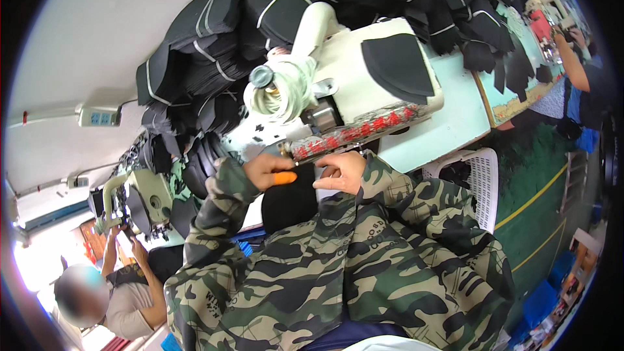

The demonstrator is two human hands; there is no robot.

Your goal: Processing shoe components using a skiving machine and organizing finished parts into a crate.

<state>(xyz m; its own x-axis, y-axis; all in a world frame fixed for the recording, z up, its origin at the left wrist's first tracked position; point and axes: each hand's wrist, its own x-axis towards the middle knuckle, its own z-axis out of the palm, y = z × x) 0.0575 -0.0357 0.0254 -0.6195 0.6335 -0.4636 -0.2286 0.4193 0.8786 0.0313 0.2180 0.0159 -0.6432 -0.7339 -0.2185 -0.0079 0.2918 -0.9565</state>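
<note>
My left hand [265,171] is closed at the upper edge of a curved black sheet piece [289,203], with an orange cover on one digit lying against it. Just right of this piece, my right hand [344,173] has its fingers curled and thumb drawn in. Whatever lies between those right fingers is too hidden to make out. Both hands are close below the front edge of a cream machine [344,58] with red markings. Flat black curved pieces [398,65] rest on top of the machine.
Tied stacks of black pieces [201,23] pile up behind the machine. A white plastic basket [481,185] stands on the right. Another person [120,286] sits by a second machine [146,201] at left; someone's arm [572,62] reaches to a machine at far right.
</note>
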